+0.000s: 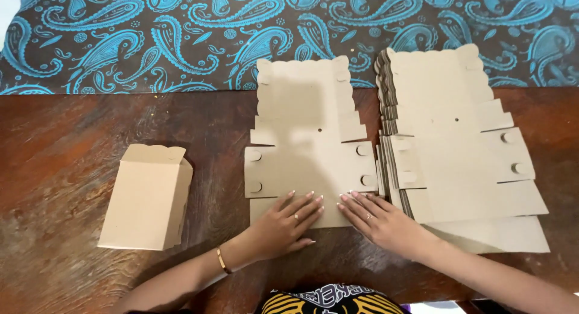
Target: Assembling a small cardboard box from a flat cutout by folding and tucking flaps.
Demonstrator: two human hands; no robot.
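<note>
A flat die-cut cardboard box blank (307, 139) with scalloped top edge lies on the wooden table (60, 145) in front of me. My left hand (286, 223) and my right hand (377, 220) both rest palm down, fingers spread, on the blank's near edge, side by side. Each hand wears a ring, and a gold bangle sits on the left wrist. Neither hand grips anything. To the right lies a stack of the same flat blanks (458, 151), which my right hand partly overlaps. A folded cardboard box (148, 196) lies on its side at the left.
A dark cloth with a blue paisley pattern (181, 31) covers the far part of the table. Bare brown wood shows between the folded box and the flat blank. Patterned yellow and black clothing (329, 302) appears at the bottom edge.
</note>
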